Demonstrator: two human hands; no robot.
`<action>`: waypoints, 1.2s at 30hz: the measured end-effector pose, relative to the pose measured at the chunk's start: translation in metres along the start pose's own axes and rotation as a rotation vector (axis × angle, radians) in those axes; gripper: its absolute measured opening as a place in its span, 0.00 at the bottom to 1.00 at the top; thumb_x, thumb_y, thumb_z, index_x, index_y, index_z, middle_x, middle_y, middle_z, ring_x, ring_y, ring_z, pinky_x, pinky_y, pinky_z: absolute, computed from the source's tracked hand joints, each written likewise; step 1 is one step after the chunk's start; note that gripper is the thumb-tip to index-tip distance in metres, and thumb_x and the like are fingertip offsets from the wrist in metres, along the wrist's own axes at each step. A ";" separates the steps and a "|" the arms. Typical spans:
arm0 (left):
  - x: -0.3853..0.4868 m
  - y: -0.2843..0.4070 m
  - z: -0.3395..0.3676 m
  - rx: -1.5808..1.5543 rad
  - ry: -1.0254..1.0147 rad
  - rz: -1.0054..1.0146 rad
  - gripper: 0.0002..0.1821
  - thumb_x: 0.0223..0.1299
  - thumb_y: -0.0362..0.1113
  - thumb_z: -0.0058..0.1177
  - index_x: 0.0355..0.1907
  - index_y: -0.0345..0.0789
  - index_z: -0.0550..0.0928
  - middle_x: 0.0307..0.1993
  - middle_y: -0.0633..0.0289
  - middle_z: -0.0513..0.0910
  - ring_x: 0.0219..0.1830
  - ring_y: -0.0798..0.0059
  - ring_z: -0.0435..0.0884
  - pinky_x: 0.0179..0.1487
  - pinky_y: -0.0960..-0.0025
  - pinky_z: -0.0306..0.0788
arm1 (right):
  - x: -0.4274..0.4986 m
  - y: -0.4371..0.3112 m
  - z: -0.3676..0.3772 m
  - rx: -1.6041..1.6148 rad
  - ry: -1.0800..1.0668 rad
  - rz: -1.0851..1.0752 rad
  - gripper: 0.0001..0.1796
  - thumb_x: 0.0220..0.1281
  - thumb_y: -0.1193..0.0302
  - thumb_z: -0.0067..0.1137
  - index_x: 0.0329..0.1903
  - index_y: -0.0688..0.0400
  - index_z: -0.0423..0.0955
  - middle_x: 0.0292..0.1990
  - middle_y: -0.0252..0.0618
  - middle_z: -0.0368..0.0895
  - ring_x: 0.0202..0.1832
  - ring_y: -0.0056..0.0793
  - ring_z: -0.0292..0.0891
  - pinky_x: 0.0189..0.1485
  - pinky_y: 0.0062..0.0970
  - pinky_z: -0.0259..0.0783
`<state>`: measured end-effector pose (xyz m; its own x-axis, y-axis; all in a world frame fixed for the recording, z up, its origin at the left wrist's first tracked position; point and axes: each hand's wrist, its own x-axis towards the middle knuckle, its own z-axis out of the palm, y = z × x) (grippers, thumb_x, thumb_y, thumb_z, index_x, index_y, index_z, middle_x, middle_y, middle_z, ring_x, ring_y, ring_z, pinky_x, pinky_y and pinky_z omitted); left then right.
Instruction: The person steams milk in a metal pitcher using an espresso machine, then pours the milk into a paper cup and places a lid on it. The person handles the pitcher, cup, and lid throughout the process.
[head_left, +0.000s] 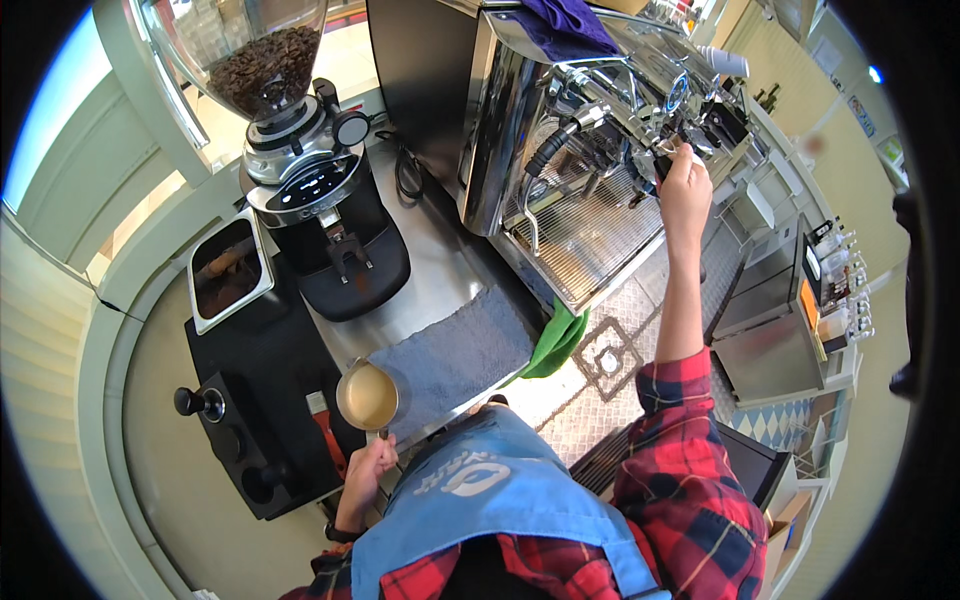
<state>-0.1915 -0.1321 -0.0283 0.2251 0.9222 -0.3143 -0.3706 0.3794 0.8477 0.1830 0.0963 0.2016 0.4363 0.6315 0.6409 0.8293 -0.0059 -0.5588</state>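
Observation:
My left hand (369, 466) grips the handle of a steel milk pitcher (368, 395), which contains a pale tan liquid and is over the left end of a grey cloth (457, 356). With the arm stretched out, my right hand (684, 184) is closed on a dark-handled part at the front of the chrome espresso machine (499, 135); the fingers partly hide that part. Below the machine's group area is its slatted drip tray (585, 232). A steam wand (531, 217) hangs at the machine's near left side.
A coffee grinder (300, 172) with beans in its hopper stands left of the machine. Farther left are a steel-rimmed container (262, 285) and a black tamping station (244, 442). A green cloth (559, 341) hangs by the drip tray; a purple cloth (570, 30) lies on the machine.

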 end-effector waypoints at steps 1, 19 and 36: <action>0.001 0.000 0.001 -0.010 0.012 0.003 0.24 0.68 0.41 0.32 0.15 0.34 0.64 0.22 0.62 0.67 0.29 0.76 0.63 0.37 0.73 0.60 | -0.002 0.003 0.003 0.034 0.057 0.002 0.31 0.65 0.60 0.31 0.12 0.65 0.70 0.09 0.42 0.71 0.17 0.41 0.71 0.29 0.37 0.66; 0.019 -0.029 0.070 -0.179 0.238 0.147 0.22 0.66 0.45 0.36 0.15 0.39 0.61 0.20 0.65 0.65 0.24 0.76 0.61 0.36 0.71 0.61 | 0.132 0.131 -0.123 0.718 -0.454 -0.104 0.31 0.65 0.49 0.33 0.42 0.65 0.75 0.17 0.29 0.70 0.21 0.15 0.64 0.27 0.17 0.62; 0.030 -0.097 0.338 -0.447 0.834 0.191 0.21 0.60 0.54 0.44 0.16 0.45 0.66 0.25 0.67 0.73 0.26 0.74 0.65 0.33 0.68 0.58 | 0.220 0.651 0.175 0.228 -0.122 0.420 0.58 0.21 0.53 0.77 0.58 0.66 0.56 0.53 0.51 0.65 0.55 0.40 0.63 0.57 0.33 0.61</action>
<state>0.1560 -0.1666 0.0245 -0.5230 0.6625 -0.5363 -0.6822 0.0519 0.7293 0.7581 0.3668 -0.1135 0.6612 0.6971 0.2773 0.4874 -0.1181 -0.8652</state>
